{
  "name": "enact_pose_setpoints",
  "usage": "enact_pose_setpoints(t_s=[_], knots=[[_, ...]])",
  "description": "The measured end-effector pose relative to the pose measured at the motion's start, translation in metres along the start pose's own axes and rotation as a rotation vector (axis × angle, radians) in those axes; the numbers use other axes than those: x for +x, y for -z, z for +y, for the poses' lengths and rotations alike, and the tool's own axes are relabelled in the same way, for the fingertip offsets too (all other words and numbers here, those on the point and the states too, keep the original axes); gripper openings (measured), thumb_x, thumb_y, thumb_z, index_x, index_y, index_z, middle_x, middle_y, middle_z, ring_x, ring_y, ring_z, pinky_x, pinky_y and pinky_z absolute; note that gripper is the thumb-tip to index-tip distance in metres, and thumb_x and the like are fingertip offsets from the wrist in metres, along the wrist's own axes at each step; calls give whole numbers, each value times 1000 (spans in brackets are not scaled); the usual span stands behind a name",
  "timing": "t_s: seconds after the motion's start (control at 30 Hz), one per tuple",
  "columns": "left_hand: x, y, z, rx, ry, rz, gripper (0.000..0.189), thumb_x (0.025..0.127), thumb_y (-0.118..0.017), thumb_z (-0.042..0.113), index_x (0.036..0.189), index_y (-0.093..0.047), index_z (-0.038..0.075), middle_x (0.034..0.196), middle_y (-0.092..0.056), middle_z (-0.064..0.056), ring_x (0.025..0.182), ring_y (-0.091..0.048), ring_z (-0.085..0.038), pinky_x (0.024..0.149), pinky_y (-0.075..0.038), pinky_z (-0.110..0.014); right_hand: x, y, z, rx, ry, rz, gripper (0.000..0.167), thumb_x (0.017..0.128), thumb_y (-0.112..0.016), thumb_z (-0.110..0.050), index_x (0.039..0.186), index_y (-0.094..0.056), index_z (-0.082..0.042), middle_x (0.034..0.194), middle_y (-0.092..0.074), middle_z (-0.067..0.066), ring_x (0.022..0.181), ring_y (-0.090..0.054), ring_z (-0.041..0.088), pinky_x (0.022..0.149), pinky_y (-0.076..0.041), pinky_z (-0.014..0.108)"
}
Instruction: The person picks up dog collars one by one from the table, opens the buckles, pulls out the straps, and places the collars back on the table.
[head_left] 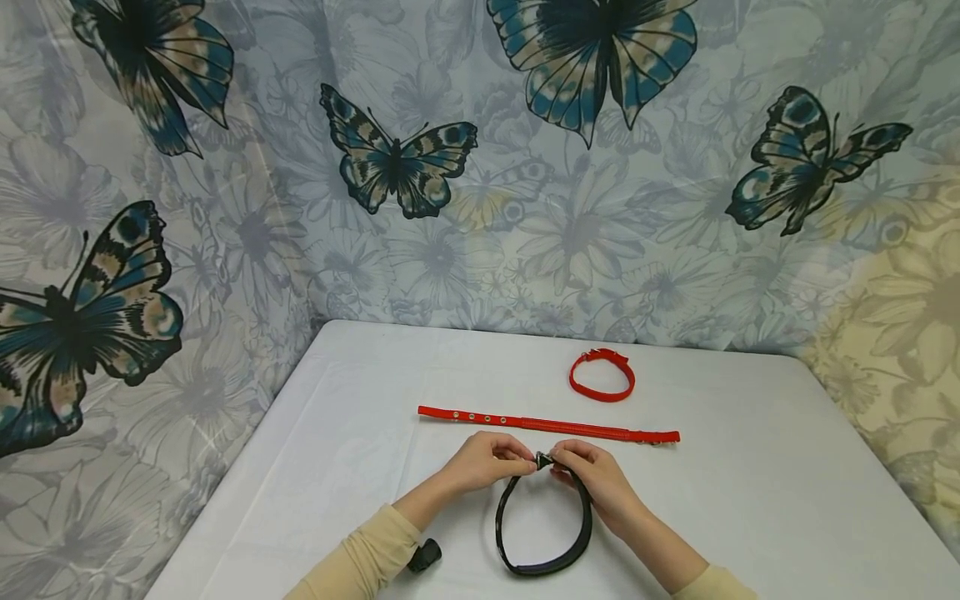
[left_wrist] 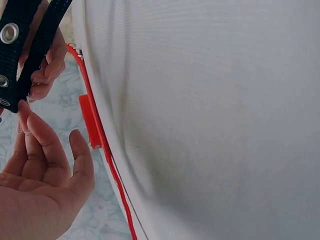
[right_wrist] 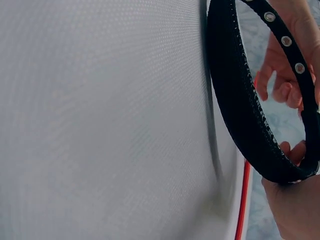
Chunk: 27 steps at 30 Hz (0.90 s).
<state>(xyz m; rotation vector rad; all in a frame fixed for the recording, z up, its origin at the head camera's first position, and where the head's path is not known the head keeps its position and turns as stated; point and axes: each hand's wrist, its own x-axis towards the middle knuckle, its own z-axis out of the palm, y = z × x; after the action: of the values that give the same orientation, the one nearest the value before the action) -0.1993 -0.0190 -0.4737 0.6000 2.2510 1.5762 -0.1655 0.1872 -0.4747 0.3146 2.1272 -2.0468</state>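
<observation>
A black collar (head_left: pixel 585 525) with metal eyelets and a stitched, padded band forms a loop between my two hands. At its far side sits a silver metal fitting (head_left: pixel 543 459), where the collar's ends come together. My left hand (head_left: pixel 483 461) pinches the strap just left of that fitting. From the other side, my right hand (head_left: pixel 596 479) grips the collar right by the metal part. In the right wrist view the padded band (right_wrist: pixel 235 100) stands on edge, close to the tabletop, with the right hand (right_wrist: pixel 295 210) at its lower end. Fingers partly cover the fitting.
A red collar (head_left: pixel 562 427) with eyelets lies stretched out on the white table (head_left: pixel 315 433), just beyond my hands. Farther back is a second red collar (head_left: pixel 574 389), closed into a ring. A small black object (head_left: pixel 425 556) lies beside my left sleeve. Butterfly-print fabric hangs behind.
</observation>
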Motion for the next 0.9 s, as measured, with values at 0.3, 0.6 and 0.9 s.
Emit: enact_pose_setpoints(t_s=[0.3,0.6,0.9], knots=[[-1,2,-6,8,-15,-14,22,83,-74,23,104,-76,16,73,-63,9,62,-48,-4,53,-36,-20,2,7,1,-2,-16,25,28,97,-60,-16,114,-61,7,97,-63,8,90,-62,20,83,-55,31],[-3,8,-8,15,-12,9,26,84,-72,25,110,-74,20,73,-62,8,59,-42,-5,52,-31,-21,2,13,1,-23,1,14,33,95,-64,-19,116,-60,6,101,-63,9,92,-63,21,85,-54,31],[-12,25,-13,-7,43,51,30,86,-73,29,114,-70,19,79,-71,2,69,-52,-8,61,-35,-25,0,23,2,-282,90,-6,39,83,-77,-13,117,-63,-2,106,-65,7,97,-60,19,79,-51,23]])
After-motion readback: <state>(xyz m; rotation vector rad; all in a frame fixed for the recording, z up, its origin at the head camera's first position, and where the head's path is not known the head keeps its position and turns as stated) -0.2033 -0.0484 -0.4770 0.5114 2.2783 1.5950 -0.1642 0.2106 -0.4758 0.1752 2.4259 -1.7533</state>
